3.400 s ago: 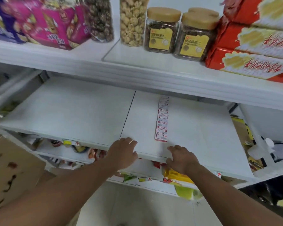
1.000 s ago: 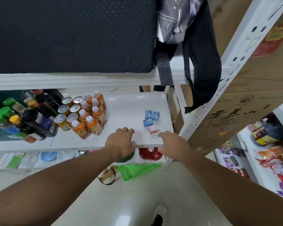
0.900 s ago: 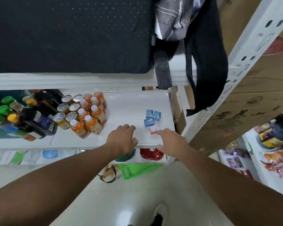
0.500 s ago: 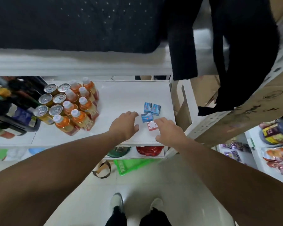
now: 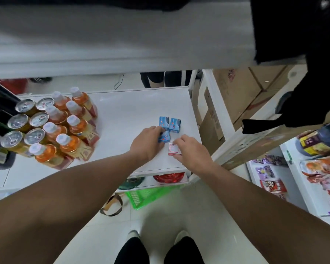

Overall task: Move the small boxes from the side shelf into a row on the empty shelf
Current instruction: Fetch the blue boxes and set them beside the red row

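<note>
Both bare forearms extend forward and slightly inward from the lower corners of the view, wrists nearly straight. The left hand (image 5: 146, 142) lies palm down, knuckles up, its fingers (image 5: 156, 130) curled at their tips round a small object that shows just beyond them. The right hand (image 5: 193, 152) is also palm down, set just beside the left and apart from it, its fingers (image 5: 181, 140) bent, with fingertips and thumb closing on a second small object at their inner side. Below, two dark-clad legs and pale shoes stand between the forearms.
</note>
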Motion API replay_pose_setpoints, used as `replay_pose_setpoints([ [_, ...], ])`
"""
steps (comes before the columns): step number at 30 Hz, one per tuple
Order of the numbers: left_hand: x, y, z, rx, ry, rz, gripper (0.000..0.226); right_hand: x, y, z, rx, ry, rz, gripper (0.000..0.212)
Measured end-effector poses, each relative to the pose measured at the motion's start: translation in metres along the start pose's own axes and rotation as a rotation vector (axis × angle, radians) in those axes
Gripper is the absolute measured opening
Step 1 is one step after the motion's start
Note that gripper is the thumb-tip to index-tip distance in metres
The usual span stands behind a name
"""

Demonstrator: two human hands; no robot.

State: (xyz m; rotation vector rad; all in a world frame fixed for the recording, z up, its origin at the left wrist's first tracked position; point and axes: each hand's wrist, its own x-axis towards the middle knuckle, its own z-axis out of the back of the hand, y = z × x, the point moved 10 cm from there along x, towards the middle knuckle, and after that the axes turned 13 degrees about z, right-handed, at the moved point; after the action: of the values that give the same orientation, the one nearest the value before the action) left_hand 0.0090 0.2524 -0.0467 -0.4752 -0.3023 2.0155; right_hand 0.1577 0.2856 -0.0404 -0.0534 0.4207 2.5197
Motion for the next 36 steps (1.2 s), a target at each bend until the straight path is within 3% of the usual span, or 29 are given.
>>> replay_pose_setpoints([
  [10, -0.068, 0.021, 0.073, 0.006, -0.025, 0.054, 0.040, -0.056, 0.025, 0.051, 0.118, -0.054, -0.038, 0.029],
  [17, -0.115, 0.000, 0.107, 0.039, -0.024, 0.030, 0.044, -0.095, 0.037, 0.086, 0.100, -0.020, 0.000, 0.033],
  [21, -0.127, -0.020, 0.115, 0.052, -0.026, -0.021, 0.044, -0.117, 0.038, 0.107, 0.055, -0.080, -0.015, 0.030],
  [31, -0.164, -0.087, 0.091, 0.036, 0.068, -0.319, 0.044, -0.235, 0.036, 0.118, 0.080, -0.186, -0.407, 0.031],
  [36, -0.197, -0.134, 0.071, 0.059, 0.151, -0.489, 0.025, -0.315, 0.041, 0.115, 0.047, -0.174, -0.606, 0.026],
])
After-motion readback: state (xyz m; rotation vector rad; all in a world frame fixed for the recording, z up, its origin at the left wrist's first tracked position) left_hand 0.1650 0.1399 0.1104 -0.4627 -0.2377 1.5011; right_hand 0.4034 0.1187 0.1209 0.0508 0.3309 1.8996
